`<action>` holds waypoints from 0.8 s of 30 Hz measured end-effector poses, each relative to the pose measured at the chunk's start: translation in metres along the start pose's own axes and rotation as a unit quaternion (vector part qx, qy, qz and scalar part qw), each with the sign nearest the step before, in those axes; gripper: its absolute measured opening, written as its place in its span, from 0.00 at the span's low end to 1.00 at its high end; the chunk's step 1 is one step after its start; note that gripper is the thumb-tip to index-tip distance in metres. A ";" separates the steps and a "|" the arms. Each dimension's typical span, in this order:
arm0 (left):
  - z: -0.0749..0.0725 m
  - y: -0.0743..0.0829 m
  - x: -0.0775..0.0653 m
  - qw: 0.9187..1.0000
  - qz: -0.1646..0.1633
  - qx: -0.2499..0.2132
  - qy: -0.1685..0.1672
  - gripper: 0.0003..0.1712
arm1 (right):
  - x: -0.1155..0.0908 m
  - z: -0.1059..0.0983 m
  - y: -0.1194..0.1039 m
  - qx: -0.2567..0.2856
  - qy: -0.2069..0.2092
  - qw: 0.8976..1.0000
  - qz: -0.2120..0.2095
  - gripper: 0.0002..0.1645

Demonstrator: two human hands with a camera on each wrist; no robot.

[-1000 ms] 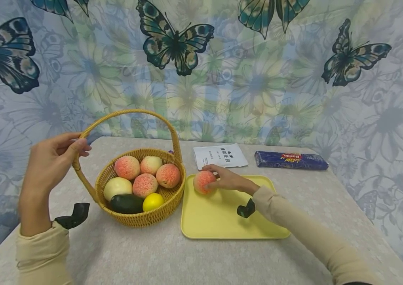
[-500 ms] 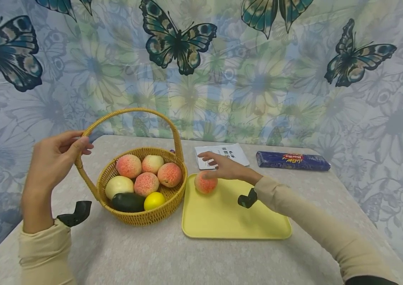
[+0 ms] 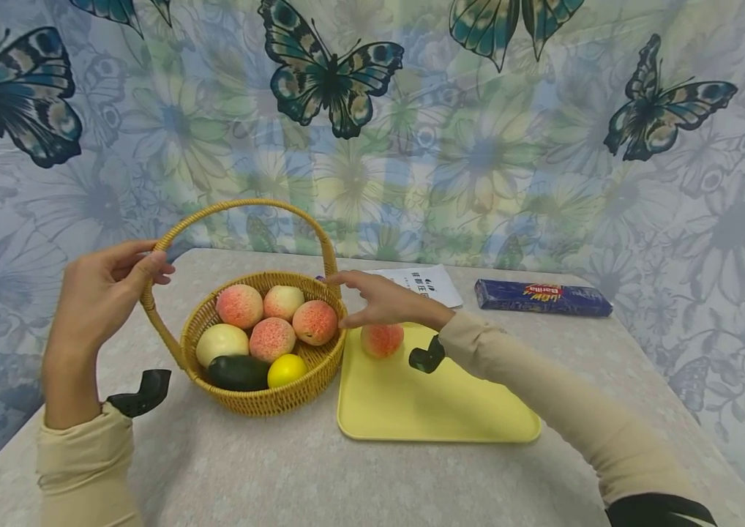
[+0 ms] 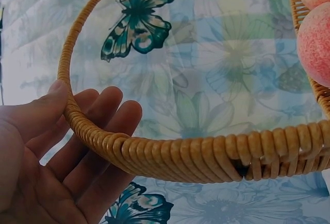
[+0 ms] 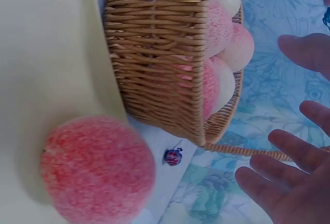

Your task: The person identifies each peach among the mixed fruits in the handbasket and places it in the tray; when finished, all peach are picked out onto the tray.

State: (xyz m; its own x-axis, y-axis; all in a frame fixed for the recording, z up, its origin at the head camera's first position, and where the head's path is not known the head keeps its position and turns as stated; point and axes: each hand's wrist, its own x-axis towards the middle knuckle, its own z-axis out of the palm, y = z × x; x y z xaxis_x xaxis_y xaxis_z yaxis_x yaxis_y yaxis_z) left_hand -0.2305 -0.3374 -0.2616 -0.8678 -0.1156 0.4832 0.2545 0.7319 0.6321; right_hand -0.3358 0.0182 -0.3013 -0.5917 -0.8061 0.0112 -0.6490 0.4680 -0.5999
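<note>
My left hand (image 3: 97, 296) holds the left side of the wicker basket's handle (image 3: 241, 205), thumb on one side and fingers on the other, as the left wrist view shows. The basket (image 3: 267, 404) carries several peaches (image 3: 271, 338), a pale round fruit (image 3: 222, 345), a dark green oblong vegetable (image 3: 237, 373) and a yellow lemon-like fruit (image 3: 287, 370). Near the basket's right rim hovers my right hand (image 3: 386, 298), fingers spread and holding nothing. A single peach (image 5: 98, 170) rests on the yellow tray (image 3: 438, 410), partly hidden by that hand in the head view.
Behind the tray lies a white printed packet (image 3: 435, 284), partly covered by my right hand. A blue Barilla box (image 3: 544, 296) lies at the back right of the table (image 3: 267, 476). A butterfly-printed cloth (image 3: 478, 183) hangs behind.
My right hand has let go of the peach on the tray, risen off it and moved left to the basket's rim. The left hand keeps its hold on the handle.
</note>
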 end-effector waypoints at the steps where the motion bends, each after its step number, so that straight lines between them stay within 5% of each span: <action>1: 0.000 0.000 0.000 1.000 0.000 -0.001 0.000 0.24 | 0.002 -0.001 -0.002 -0.011 -0.005 1.000 -0.004 0.44; 24: -0.001 0.001 -0.005 1.000 -0.003 0.010 0.002 0.25 | 0.058 0.007 -0.014 -0.041 -0.149 0.987 0.050 0.48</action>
State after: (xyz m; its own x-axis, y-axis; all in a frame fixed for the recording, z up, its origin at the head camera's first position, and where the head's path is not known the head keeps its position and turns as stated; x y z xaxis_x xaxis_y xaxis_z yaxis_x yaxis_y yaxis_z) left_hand -0.2259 -0.3363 -0.2627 -0.8678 -0.1230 0.4814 0.2405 0.7438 0.6236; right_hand -0.3573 -0.0373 -0.2976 -0.4959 -0.8196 -0.2870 -0.6390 0.5682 -0.5185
